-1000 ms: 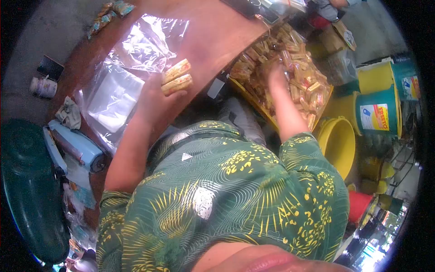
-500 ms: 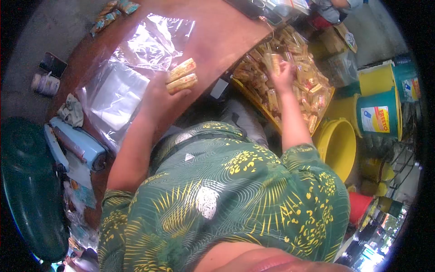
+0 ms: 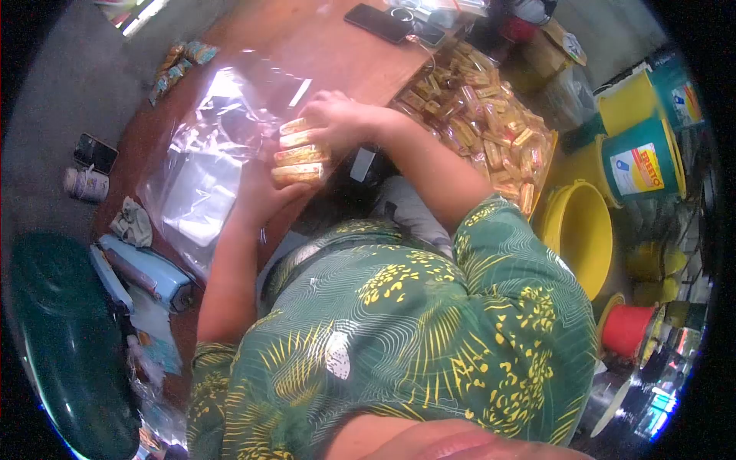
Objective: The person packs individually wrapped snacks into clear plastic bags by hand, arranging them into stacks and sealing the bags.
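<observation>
Several light, wrapped sticks with reddish marks (image 3: 298, 156) form a stack between my two hands over the brown table. My left hand (image 3: 264, 188) is closed round the lower ones. From above, my right hand (image 3: 331, 115) grips the upper ones with bent fingers. Left of the hands lie clear plastic sheets or bags (image 3: 203, 188), glossy and creased. A yellow-edged crate (image 3: 547, 172) at the right is heaped with more wrapped sticks (image 3: 479, 115).
Phones (image 3: 377, 23) lie at the table's (image 3: 307, 38) far edge. A light blue device (image 3: 146, 264), a jar (image 3: 86, 184) and another phone (image 3: 96, 153) are at the left. Yellow (image 3: 579, 238) and green buckets (image 3: 640, 165) stand right; a green stool (image 3: 69, 330) is lower left.
My right hand has left the crate with sticks and moved left to my left hand. The stack there has grown from two sticks to several.
</observation>
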{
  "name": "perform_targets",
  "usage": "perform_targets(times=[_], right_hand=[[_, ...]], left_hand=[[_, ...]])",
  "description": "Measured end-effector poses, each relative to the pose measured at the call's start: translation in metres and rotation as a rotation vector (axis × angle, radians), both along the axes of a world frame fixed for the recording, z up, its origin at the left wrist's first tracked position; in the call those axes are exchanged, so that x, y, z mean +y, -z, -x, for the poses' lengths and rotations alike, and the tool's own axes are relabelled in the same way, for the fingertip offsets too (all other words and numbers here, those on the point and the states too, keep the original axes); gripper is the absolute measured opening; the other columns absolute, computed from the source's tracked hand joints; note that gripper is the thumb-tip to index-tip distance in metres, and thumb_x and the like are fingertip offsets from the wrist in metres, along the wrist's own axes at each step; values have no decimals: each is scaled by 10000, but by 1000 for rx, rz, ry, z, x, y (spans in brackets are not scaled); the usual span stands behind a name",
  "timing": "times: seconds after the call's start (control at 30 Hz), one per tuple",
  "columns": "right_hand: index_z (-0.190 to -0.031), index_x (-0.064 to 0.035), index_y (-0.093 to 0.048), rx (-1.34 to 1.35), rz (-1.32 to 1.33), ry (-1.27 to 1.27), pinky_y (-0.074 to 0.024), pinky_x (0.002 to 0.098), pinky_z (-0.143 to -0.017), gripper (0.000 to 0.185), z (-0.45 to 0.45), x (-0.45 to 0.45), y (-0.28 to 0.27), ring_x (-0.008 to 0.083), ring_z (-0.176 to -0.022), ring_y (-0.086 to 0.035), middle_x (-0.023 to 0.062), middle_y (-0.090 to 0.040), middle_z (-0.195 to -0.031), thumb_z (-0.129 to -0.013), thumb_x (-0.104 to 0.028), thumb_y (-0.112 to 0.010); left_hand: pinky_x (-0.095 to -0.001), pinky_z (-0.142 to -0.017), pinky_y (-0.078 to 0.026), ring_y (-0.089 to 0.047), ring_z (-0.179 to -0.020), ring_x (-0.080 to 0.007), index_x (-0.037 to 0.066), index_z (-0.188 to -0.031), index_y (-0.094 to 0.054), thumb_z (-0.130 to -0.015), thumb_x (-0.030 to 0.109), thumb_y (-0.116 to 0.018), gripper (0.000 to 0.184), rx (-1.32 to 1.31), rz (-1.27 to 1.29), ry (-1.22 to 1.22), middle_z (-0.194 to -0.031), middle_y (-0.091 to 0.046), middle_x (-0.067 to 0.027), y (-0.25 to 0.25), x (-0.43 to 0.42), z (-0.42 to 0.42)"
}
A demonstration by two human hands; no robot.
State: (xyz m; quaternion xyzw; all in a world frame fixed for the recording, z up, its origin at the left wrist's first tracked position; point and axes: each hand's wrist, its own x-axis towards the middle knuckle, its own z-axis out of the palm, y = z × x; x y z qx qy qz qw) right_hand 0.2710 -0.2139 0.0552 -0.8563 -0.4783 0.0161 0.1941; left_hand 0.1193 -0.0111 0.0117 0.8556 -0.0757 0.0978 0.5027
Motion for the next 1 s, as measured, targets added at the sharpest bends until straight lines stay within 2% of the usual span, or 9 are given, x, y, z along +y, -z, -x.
perform_targets(times=[0.07, 0.17, 0.33, 0.43, 0.47, 0.53, 0.63, 0.8, 1.0], right_hand=[[-1310, 33, -583, 52, -112, -158, -481, 385, -1015, 476, -3, 9, 9, 290, -1152, -604, 173, -629, -1249, -998, -326, -590], [-1354, 79, -527, 944, -752, -2, -468, 372, -1022, 529, 27, 44, 33, 230, -1176, -588, 174, -594, -1276, -1061, -361, -504], [-1252, 22, -591, 505, -963, 174, -475, 416, -1006, 472, 45, 42, 48, 333, -1133, -603, 223, -592, -1237, -985, -367, -591], [-1183, -24, -604, -60, -1065, 292, -480, 433, -966, 362, -1, -16, 44, 357, -1073, -591, 198, -598, -1154, -869, -187, -678], [-1209, -41, -569, -585, -841, 369, -478, 430, -976, 353, -1, -52, 10, 334, -1074, -591, 169, -604, -1110, -860, -36, -620], [-1075, -30, -617, -774, -738, 768, -474, 448, -919, 304, -55, -122, 35, 359, -992, -589, 178, -623, -1035, -775, -78, -635], [-1176, -52, -695, -230, -370, 1143, -475, 462, -1034, 411, -71, -212, 49, 379, -1178, -609, 242, -651, -1216, -768, -104, -697], [-1408, -98, -526, -267, 203, 1094, -423, 501, -1078, 443, -88, -296, 117, 400, -1298, -518, 207, -582, -1370, -976, -181, -466], [-1255, -21, -558, -238, -477, 1124, -517, 436, -917, 406, -70, -276, 85, 358, -1047, -655, 195, -650, -1180, -872, -100, -668]], left_hand=[[-428, -940, -526, -656, -1107, -346, -58, -1276, -531, -615, 304, -943, 859, -21, -67, -64, -1179, -659, -222, 0, -2, 0], [-429, -966, -516, -637, -1153, -356, -63, -1322, -495, -632, 311, -930, 897, 22, -139, -70, -1200, -650, -235, -7, -5, 1], [-422, -1008, -500, -614, -1187, -394, -52, -1520, -297, -666, 286, -910, 1105, -16, -113, 16, -1284, -605, -265, -7, -3, -3], [-426, -1002, -507, -615, -1187, -396, -27, -1567, -223, -676, 283, -904, 1163, 9, -5, 20, -1298, -594, -280, -9, -9, 2], [-425, -998, -514, -618, -1185, -385, -9, -1575, -214, -680, 266, -906, 1164, 6, -34, 15, -1304, -592, -273, -10, -10, 2], [-421, -988, -531, -626, -1180, -351, 37, -1590, -208, -687, 216, -911, 1158, -57, -171, -6, -1322, -588, -248, -15, -10, 3], [-422, -967, -544, -669, -1109, -340, 43, -1559, -278, -700, 250, -917, 1091, 117, -334, -35, -1256, -627, -252, -12, -1, 5], [-499, -933, -525, -639, -1084, -460, -1, -1460, -369, -713, 475, -853, 1009, -14, -335, -76, -1153, -643, -309, 1, 0, 3], [-498, -950, -514, -630, -1083, -477, -8, -1474, -346, -716, 467, -852, 1028, -69, -385, -92, -1156, -644, -302, -3, 0, 6]])
